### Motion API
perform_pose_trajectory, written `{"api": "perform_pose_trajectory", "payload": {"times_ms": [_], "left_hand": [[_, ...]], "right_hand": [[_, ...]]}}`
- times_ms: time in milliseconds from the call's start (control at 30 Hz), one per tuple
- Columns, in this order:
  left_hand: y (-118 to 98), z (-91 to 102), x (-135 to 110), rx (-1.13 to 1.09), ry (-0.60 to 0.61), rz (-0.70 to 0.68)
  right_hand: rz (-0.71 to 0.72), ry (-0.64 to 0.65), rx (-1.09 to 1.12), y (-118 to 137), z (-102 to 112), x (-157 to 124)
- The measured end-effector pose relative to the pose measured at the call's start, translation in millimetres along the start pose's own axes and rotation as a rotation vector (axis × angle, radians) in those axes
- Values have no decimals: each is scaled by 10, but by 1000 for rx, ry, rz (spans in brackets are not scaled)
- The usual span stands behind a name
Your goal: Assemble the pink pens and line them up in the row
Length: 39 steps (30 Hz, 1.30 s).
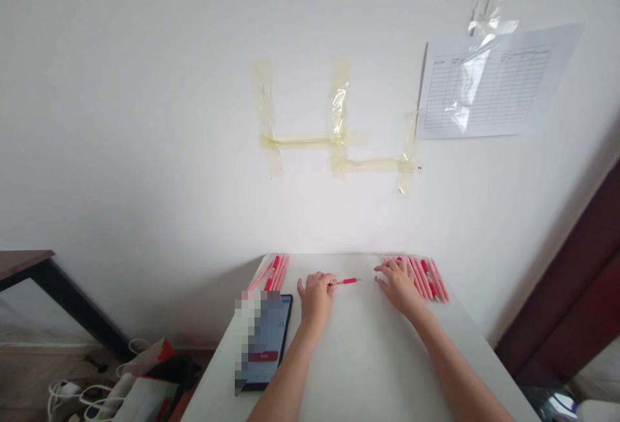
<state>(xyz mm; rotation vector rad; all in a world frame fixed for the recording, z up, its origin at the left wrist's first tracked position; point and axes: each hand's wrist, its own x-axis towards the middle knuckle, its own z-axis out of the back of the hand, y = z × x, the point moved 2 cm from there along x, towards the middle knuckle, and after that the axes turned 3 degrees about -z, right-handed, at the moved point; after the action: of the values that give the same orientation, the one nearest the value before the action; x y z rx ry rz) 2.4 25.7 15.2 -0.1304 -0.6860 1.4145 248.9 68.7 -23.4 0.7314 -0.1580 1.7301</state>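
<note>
My left hand [317,294] is closed over the back part of a pen [349,281]. The pen's red grip and thin greyish point stick out to the right, above the table. Across from it, my right hand [400,284] has its thumb and index finger bent close around a small silver pen tip [376,278]; its other fingers are spread over the left side of a row of pink and red pens [426,278]. That hand hides part of the row, and whether it touches those pens I cannot tell.
More pink and red pens [278,272] lie at the table's back left corner. In front of them is a phone [271,344], partly pixelated. The white table [363,357] meets a wall with yellowish tape [305,141] and a taped paper sheet [489,89]. Cables [72,396] lie lower left.
</note>
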Motion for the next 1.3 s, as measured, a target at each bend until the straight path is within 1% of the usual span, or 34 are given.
{"api": "perform_pose_trajectory", "payload": {"times_ms": [100, 233, 400, 500, 833, 933, 1133, 1300], "left_hand": [[-1, 1, -1, 1, -5, -1], [-2, 1, -3, 10, -19, -6], [9, -11, 0, 9, -19, -11], [14, -15, -2, 4, -25, -15], [13, -17, -3, 1, -30, -12], [20, -22, 0, -9, -33, -11], [13, -26, -2, -21, -39, -16], [4, -32, -2, -43, -41, -24]], "right_hand": [[2, 7, -24, 0, -21, -4], [7, 49, -24, 16, -39, 10], [23, 61, -19, 35, -40, 15], [-1, 71, 5, 53, -27, 16], [-60, 69, 183, 97, 6, 37], [-54, 53, 249, 78, -1, 59], [-9, 38, 458, 86, 23, 101], [-17, 39, 525, 121, 56, 101]]}}
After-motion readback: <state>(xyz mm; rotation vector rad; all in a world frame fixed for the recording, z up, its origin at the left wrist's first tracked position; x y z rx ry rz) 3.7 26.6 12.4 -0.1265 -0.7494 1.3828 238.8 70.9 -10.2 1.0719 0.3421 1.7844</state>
